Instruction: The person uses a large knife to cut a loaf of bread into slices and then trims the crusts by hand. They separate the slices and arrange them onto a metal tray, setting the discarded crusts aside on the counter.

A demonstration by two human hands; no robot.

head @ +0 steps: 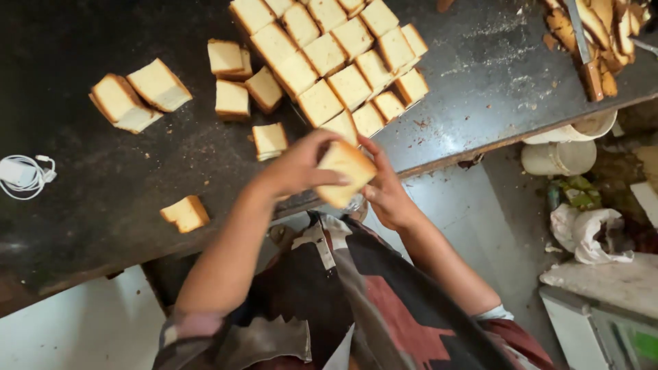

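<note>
Both hands up close: left hand (295,168) and right hand (387,195) grasp one cake slice (346,171) over the counter (82,41) edge. Mid-handling; next likely needs placing it beside the slice rows (336,55).

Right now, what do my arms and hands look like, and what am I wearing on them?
Both forearms are bare, and so are the left hand and right hand: no gloves, rings or watch that I can see. The sleeves are pushed up near the elbows, with a pale cuff showing on the right one. The garment is dark with dull red and grey patches.
</note>
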